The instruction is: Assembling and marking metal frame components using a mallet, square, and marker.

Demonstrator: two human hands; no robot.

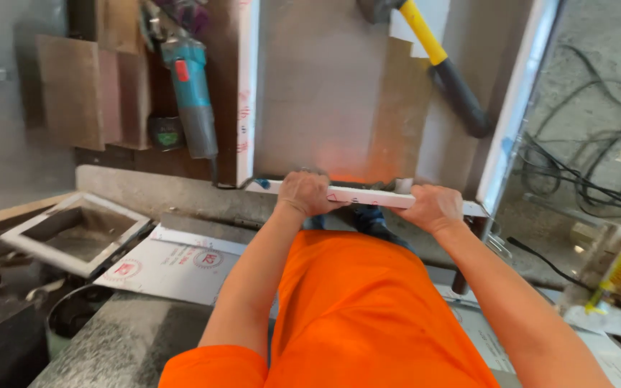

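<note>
My left hand [305, 194] and my right hand [434, 208] both grip the near edge of a white-framed grey panel [318, 93] that lies flat in front of me. The white edge strip [364, 195] runs between the two hands, with small red marks on it. A hammer [433, 57] with a yellow and black handle rests on the panel's far right part. My orange shirt fills the lower middle of the view.
A teal angle grinder [192, 93] lies left of the panel with its cord trailing. A small white frame [73, 233] sits at the left, with a white printed sheet [174, 262] beside it. Black cables [583, 172] lie on the floor at right, near a yellow tube [616, 273].
</note>
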